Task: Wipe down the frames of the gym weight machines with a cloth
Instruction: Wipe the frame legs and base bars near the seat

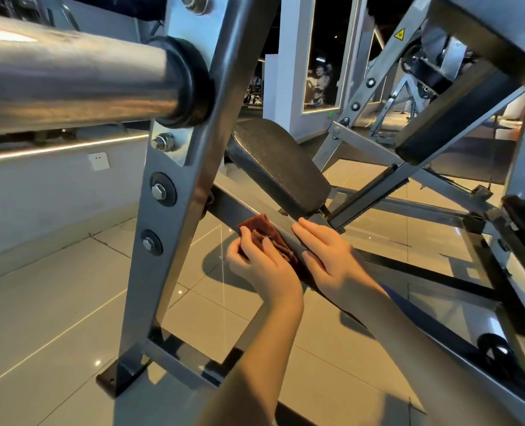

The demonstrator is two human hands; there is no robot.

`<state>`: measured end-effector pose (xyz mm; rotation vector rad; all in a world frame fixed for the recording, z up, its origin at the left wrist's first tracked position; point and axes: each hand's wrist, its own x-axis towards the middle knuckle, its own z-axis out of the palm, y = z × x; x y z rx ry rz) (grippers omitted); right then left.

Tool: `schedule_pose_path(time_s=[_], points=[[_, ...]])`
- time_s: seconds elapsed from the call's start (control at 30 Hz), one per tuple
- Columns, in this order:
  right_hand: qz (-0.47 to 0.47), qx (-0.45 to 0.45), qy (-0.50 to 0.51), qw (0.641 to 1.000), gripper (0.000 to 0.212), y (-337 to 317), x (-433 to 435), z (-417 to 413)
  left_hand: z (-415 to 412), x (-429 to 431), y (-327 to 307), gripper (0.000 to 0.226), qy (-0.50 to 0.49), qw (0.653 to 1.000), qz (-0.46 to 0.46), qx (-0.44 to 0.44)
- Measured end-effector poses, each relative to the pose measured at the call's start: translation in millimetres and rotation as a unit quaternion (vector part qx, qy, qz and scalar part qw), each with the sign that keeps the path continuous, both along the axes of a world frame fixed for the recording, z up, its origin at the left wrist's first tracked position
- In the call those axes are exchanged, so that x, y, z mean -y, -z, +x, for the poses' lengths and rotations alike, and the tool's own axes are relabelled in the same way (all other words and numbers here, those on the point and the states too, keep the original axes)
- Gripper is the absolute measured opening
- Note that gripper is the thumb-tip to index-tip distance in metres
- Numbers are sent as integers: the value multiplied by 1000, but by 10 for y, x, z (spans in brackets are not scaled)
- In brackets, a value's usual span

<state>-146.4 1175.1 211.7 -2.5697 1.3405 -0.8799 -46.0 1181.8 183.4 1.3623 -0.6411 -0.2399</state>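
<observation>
A grey steel weight machine fills the view. Its low slanted frame bar [229, 207] runs from the upright post [175, 192] down to the right. A reddish-brown cloth [266, 233] lies bunched against the near side of that bar. My left hand [259, 262] grips the cloth, fingers curled into its folds. My right hand [324, 252] rests flat on top of the bar just right of the cloth, fingers straight. Part of the cloth is hidden between the two hands.
A thick chrome weight sleeve [70, 78] juts out at upper left, close to my head. A black padded seat [278, 167] sits just above the bar. More frame struts [375, 195] cross at right. A glossy tiled floor [40, 302] lies below, and a grey wall at left.
</observation>
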Motion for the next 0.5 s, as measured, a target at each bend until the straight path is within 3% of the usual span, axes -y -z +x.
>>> schedule_pose_path(time_s=[0.23, 0.5], points=[[-11, 20, -8, 1000, 48, 16, 18, 4, 399, 219, -282, 37, -57, 998, 15, -26], [-34, 18, -19, 999, 55, 54, 49, -19, 141, 14, -46, 36, 5, 997, 21, 74]])
